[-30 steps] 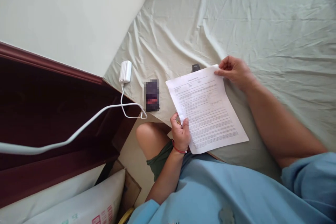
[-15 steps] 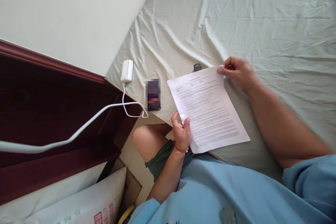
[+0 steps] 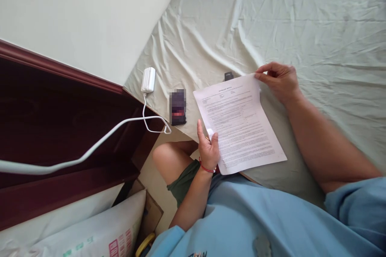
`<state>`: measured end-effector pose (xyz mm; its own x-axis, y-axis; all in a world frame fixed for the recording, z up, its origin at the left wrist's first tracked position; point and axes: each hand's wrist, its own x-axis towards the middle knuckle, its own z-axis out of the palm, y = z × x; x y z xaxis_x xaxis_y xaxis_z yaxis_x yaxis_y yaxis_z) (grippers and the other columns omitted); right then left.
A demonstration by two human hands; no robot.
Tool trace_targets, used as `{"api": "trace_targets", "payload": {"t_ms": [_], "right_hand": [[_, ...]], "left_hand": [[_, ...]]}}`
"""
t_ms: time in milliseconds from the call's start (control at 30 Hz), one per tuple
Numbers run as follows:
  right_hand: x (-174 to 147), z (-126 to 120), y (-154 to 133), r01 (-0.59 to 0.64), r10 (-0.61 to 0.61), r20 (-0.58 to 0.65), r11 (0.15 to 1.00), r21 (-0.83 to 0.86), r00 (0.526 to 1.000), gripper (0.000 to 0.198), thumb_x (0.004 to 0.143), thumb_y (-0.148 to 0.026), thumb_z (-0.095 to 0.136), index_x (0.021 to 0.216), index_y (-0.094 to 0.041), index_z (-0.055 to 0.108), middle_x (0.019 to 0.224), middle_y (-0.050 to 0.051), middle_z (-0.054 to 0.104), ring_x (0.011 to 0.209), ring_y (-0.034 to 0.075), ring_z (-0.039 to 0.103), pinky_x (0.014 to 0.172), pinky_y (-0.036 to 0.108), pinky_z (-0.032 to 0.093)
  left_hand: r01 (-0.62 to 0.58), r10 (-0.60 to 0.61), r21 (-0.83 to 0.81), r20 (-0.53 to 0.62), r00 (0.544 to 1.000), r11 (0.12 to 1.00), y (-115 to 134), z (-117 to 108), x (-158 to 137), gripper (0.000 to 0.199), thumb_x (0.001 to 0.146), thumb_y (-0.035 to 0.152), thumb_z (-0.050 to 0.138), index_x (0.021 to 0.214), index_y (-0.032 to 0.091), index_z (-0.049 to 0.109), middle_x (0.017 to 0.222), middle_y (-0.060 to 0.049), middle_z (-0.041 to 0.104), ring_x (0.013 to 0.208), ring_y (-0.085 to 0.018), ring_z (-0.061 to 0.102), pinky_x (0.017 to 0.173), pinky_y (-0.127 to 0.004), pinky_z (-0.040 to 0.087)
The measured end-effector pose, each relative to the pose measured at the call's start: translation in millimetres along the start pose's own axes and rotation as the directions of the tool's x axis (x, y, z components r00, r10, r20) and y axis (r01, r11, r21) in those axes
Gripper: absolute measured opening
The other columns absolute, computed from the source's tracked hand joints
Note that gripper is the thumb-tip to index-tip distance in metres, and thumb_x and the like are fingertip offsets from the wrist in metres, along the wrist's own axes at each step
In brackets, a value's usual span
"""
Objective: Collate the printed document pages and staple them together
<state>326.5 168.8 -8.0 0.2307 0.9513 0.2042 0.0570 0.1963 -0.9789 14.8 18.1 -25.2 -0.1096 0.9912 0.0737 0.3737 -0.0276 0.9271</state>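
Between my two hands is a printed sheet of paper, its text facing up and its left edge slightly curled. My left hand grips the lower left edge, thumb on top and index finger stretched upward; the other fingers are partly hidden behind the sheet. At the top right corner, my right hand pinches the paper between thumb and fingers. A small black object sticks out past the sheet's top edge, mostly covered by it.
A blurred dark object lies on the pale bed sheet. Left of it, a white charger trails a white cable across the dark wooden headboard. A printed white sack stands at the lower left.
My left index finger has straightened from a bent position. My right hand, with the paper's corner, has shifted slightly right and up.
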Motion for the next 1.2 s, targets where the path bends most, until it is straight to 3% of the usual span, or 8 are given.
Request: {"api": "trace_targets", "payload": {"t_ms": [133, 267, 400, 567, 667, 833, 967, 1200], "right_hand": [[1, -3, -5, 0.073, -0.073, -0.056, 0.997, 0.004, 0.996, 0.019, 0.075, -0.036, 0.1, 0.077, -0.031, 0.083, 0.075, -0.001, 0.058, 0.069, 0.016, 0.05, 0.073, 0.037, 0.055], [-3, -14, -17, -0.079, -0.015, 0.287, 0.946, 0.315, 0.958, 0.03, 0.07, -0.048, 0.104, 0.077, -0.028, 0.083, 0.092, 0.003, 0.075, 0.091, 0.022, 0.067, 0.097, 0.041, 0.058], [-4, -29, -21, -0.17, -0.124, 0.632, 0.908, 0.383, 0.765, 0.033, 0.073, -0.05, 0.102, 0.07, -0.025, 0.081, 0.115, 0.011, 0.083, 0.114, 0.031, 0.077, 0.112, 0.051, 0.058], [4, -32, -13, -0.132, -0.445, 0.802, 0.837, 0.531, 0.399, 0.019, 0.089, -0.044, 0.089, 0.08, -0.028, 0.086, 0.126, 0.012, 0.084, 0.128, 0.035, 0.077, 0.117, 0.056, 0.056], [8, -29, -15, -0.112, -0.494, 0.809, 0.828, 0.549, 0.319, 0.026, 0.087, -0.049, 0.09, 0.073, -0.028, 0.085, 0.117, 0.013, 0.086, 0.127, 0.036, 0.077, 0.112, 0.054, 0.059], [2, -31, -19, -0.249, -0.21, 0.815, 0.885, 0.393, 0.54, 0.044, 0.058, -0.057, 0.106, 0.059, -0.025, 0.075, 0.092, 0.013, 0.085, 0.1, 0.039, 0.083, 0.097, 0.059, 0.065], [-7, -31, -21, -0.258, -0.075, 0.605, 0.858, 0.443, 0.792, 0.043, 0.076, -0.065, 0.095, 0.096, -0.028, 0.086, 0.118, 0.012, 0.083, 0.122, 0.035, 0.076, 0.108, 0.056, 0.06], [-7, -16, -31, -0.29, 0.087, 0.476, 0.881, 0.373, 0.875, 0.058, 0.072, -0.055, 0.103, 0.118, -0.029, 0.078, 0.12, 0.007, 0.079, 0.116, 0.026, 0.072, 0.103, 0.04, 0.059]], "left_hand": [[0.005, -0.005, -0.004, -0.009, 1.0, 1.0, 1, 0, 0, 0.096, 0.105, 0.06, 0.065, 0.179, 0.022, 0.017, 0.156, -0.021, 0.067, 0.142, -0.03, 0.07, 0.125, -0.049, 0.052], [0.048, -0.048, -0.053, 0.001, 0.999, 0.997, 2, 2, 0, 0.099, 0.104, 0.063, 0.066, 0.178, 0.023, 0.015, 0.152, -0.021, 0.07, 0.134, -0.029, 0.074, 0.12, -0.048, 0.057], [0.073, -0.073, -0.097, 0.001, 0.997, 0.993, 4, 3, 0, 0.099, 0.103, 0.066, 0.066, 0.177, 0.026, 0.016, 0.155, -0.02, 0.068, 0.134, -0.028, 0.074, 0.12, -0.048, 0.057], [0.119, -0.119, -0.13, 0.005, 0.993, 0.984, 3, 5, -2, 0.096, 0.101, 0.07, 0.067, 0.171, 0.024, 0.022, 0.133, -0.016, 0.078, 0.115, -0.027, 0.079, 0.105, -0.046, 0.063], [0.144, -0.146, -0.112, -0.004, 0.989, 0.983, 1, 4, -2, 0.081, 0.099, 0.072, 0.067, 0.157, 0.023, 0.04, 0.109, -0.009, 0.08, 0.094, -0.025, 0.079, 0.088, -0.041, 0.065], [0.066, -0.07, -0.099, -0.036, 0.997, 0.993, 0, 2, -2, 0.054, 0.097, 0.069, 0.072, 0.124, 0.023, 0.059, 0.106, -0.007, 0.076, 0.097, -0.024, 0.075, 0.091, -0.039, 0.062], [0.052, -0.053, -0.102, -0.005, 0.999, 0.993, -6, -3, -3, 0.059, 0.086, 0.065, 0.085, 0.12, 0.025, 0.058, 0.094, -0.001, 0.072, 0.081, -0.02, 0.072, 0.082, -0.035, 0.061], [0.055, -0.053, -0.127, 0.023, 0.998, 0.99, -11, -3, -7, 0.055, 0.083, 0.049, 0.09, 0.121, 0.029, 0.055, 0.104, -0.001, 0.071, 0.087, -0.021, 0.071, 0.082, -0.037, 0.063]]}}
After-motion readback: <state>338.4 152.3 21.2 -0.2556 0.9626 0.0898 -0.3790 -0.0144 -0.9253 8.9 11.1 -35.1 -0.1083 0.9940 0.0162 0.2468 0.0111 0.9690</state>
